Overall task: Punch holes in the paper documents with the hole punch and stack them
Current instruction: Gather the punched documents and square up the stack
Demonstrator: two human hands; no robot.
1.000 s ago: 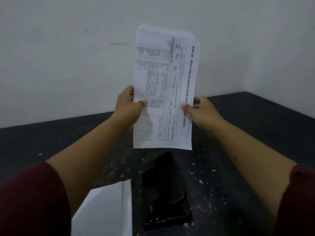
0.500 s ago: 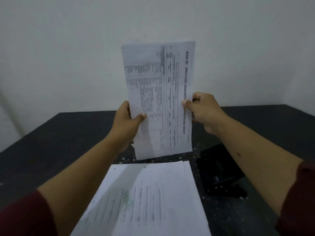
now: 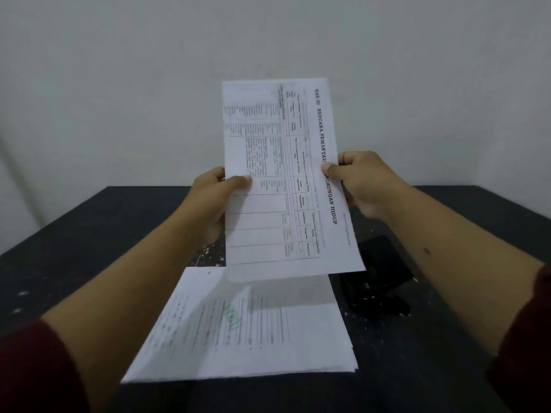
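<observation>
I hold a printed sheet [image 3: 280,180] with a table and a sideways heading upright in the air above the table. My left hand [image 3: 213,193] pinches its left edge, thumb on the front. My right hand [image 3: 362,180] pinches its right edge the same way. Below it a stack of printed papers [image 3: 247,332] lies flat on the black table [image 3: 89,239]; the top page bears a green mark and a small hole near its far left corner. The black hole punch [image 3: 378,278] sits on the table to the right of the stack, under my right forearm.
A plain white wall [image 3: 149,84] rises behind the table. Small white paper specks [image 3: 208,256] dot the dark tabletop near the stack and the punch. Dark red sleeves [image 3: 32,368] cover my upper arms at the frame's lower corners.
The view swung left and down, so the stack now lies in the middle and the punch at the right. The held sheet tilted slightly and both hands keep pinching it.
</observation>
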